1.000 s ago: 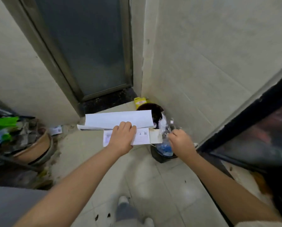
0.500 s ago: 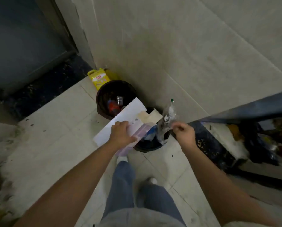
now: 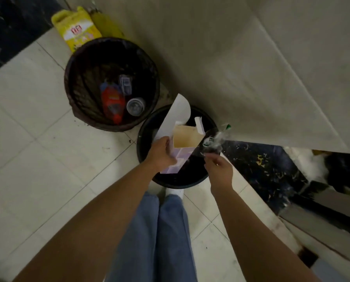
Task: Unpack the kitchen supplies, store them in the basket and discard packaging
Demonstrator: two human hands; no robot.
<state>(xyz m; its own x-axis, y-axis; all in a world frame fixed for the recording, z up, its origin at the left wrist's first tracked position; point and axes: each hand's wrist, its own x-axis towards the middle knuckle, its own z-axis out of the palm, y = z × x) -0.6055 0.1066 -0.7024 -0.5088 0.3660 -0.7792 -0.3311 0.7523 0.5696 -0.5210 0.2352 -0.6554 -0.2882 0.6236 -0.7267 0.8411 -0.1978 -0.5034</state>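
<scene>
My left hand grips an opened cardboard box with a purple-checked side, together with a curled white paper bag. Both hang over the open mouth of a black bin right in front of my feet. My right hand pinches a crumpled clear plastic wrapper with a green tip, held above the bin's right rim.
A second, larger bin with a dark liner stands to the far left and holds a red bottle, a can and a cup. A yellow jug leans against the wall behind it. The tiled wall rises close behind the bins; a dark doorsill lies at right.
I have stepped up to the bins and now look straight down. Both hands have carried the box, paper and wrapper from beside the bins to above the near bin.
</scene>
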